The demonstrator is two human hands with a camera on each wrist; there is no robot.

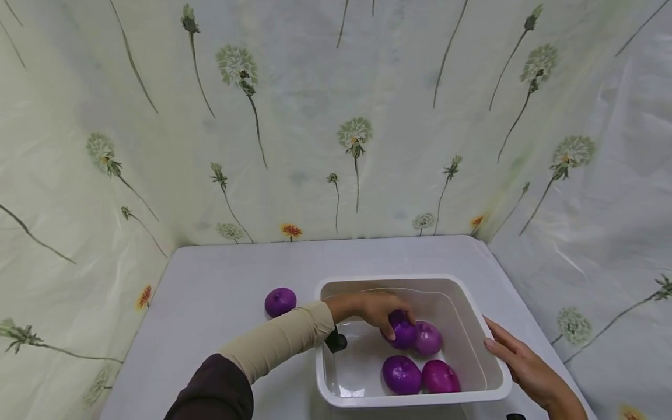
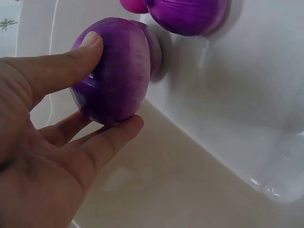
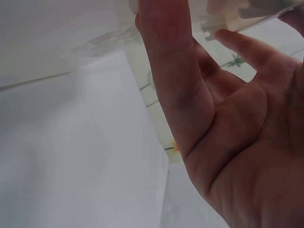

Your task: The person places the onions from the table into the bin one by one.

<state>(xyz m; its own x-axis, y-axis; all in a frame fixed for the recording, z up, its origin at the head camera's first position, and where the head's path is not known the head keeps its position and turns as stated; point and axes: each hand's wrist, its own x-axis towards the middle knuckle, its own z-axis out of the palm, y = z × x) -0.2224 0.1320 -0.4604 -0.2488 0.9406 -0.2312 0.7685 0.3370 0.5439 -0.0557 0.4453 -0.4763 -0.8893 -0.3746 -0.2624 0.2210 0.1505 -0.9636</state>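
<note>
My left hand (image 1: 379,310) reaches into a white plastic tub (image 1: 415,401) and holds a purple onion (image 1: 403,331) between thumb and fingers. In the left wrist view the thumb lies across one side of this onion (image 2: 114,71), with fingertips at its lower side. A lighter purple onion (image 1: 429,338) sits right beside it. Toward the tub's near side lie another purple onion (image 1: 401,375) and a pinkish one (image 1: 441,377). My right hand (image 1: 525,361) rests against the tub's right side, its fingers fairly straight and the fingertips at the rim.
One more purple onion (image 1: 280,302) lies on the white-covered table (image 1: 220,291), left of the tub behind my left forearm. Pale sheeting (image 1: 315,116) printed with dandelions surrounds the table at the back and both sides.
</note>
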